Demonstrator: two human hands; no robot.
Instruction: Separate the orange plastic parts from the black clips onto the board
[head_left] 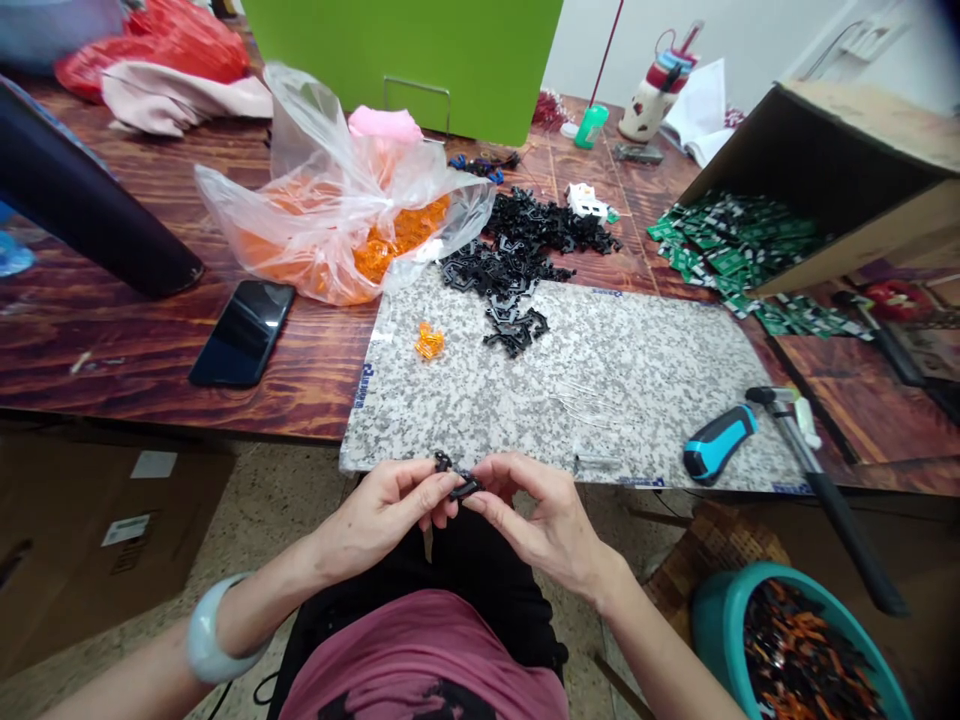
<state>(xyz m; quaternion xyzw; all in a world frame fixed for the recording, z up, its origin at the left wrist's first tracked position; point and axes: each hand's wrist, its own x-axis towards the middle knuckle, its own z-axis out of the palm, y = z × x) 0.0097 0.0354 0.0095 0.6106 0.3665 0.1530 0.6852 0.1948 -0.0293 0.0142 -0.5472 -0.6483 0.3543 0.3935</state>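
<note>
Left hand (382, 510), right hand (544, 525) together, pinching small black plastic part (465, 487) above lap (480, 570); more black parts (510, 270) heaped ahead, within reach

— Room?
— I'm at a glossy wood-grain tbl (150, 395), speckled terrazzo flr (289, 500) below, white wall (750, 45) ahead.
— Else?
— Green panel (401, 60) at tbl's far edge, cardboard box (97, 540) on flr to my L.

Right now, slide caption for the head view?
Left hand and right hand pinch small black plastic parts above a granite slab, teal tub of pieces nearby.
</note>
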